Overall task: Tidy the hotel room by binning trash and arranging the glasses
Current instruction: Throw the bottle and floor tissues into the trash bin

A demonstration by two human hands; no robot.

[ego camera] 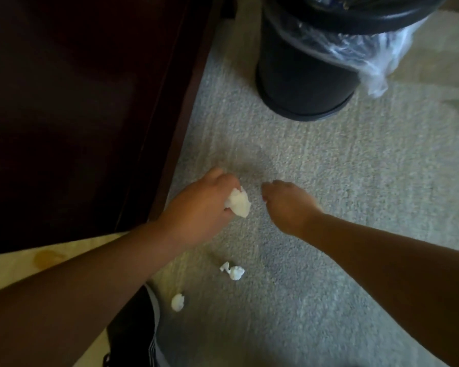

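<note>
left hand [204, 205] grips a tissue wad [238, 201] mid-frame, right hand [289, 202] beside it curled, nothing showing in it. second wad [232, 270] and third wad [177, 302] lie on carpet [342, 181] below; bin [302, 75] upper right.

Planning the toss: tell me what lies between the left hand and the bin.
Only bare carpet lies between the left hand, which grips a tissue, and the bin, per the head view.
</note>
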